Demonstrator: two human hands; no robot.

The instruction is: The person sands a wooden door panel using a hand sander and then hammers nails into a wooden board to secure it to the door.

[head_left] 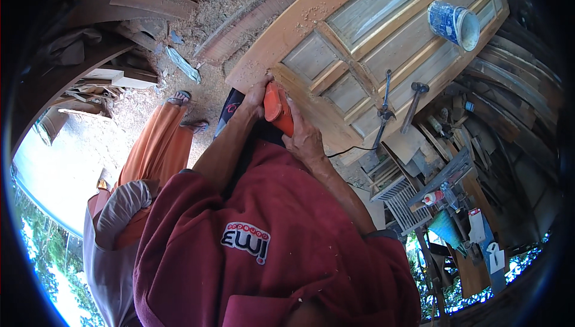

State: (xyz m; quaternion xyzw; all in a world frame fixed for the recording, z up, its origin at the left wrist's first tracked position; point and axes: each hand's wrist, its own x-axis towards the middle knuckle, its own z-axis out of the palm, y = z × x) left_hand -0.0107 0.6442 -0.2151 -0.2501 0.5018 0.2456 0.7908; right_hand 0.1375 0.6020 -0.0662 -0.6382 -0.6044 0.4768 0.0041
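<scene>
Your right hand [303, 139] grips the tool [277, 106]; your left hand [256, 97] sits beside it, its hold unclear. Press evenly along the door [287, 33].

Here's your orange tool [284, 114], its casing smooth plastic with a soft sheen, up against the bare wood of the door [287, 36], matt along the frame and gritty with shavings, while a recessed panel [383, 6] throws back a glossy glare! Your maroon top [335, 219] is soft, matt cloth; that blue bucket [444, 22] looks like plastic, smeared chalky, and the wrench [387, 90] gleams as bare metal.
</scene>
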